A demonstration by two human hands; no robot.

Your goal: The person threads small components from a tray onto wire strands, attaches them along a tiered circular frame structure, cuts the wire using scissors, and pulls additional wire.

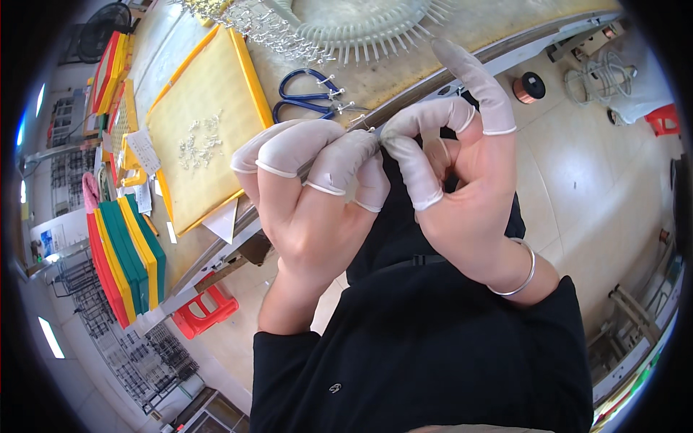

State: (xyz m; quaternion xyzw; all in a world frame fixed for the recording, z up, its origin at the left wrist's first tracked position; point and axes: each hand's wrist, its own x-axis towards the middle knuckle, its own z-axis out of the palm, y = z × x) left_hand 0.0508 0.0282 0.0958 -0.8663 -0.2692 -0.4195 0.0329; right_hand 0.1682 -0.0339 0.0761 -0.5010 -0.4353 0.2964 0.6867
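Pinching a tiny silvery-white piece (374,130) between thumb and forefinger, my left hand (310,187) and right hand (462,173) meet tip to tip by the edge of the pale-topped bench (393,78). White rubbery finger sleeves (339,155) cover my fingers (they hide most of the piece), and one finger of my right hand stretches toward one o'clock. From the pinch, blue-handled metal scissors (307,97) lie at ten o'clock, and a shallow yellow-framed tray (250,72) sits at nine, with small silvery bits (202,146) scattered on it. At twelve, a curved pale strip lined with prongs (354,32) rests on the bench. Between two and three, past the edge, sits a copper-coloured spool (529,87).
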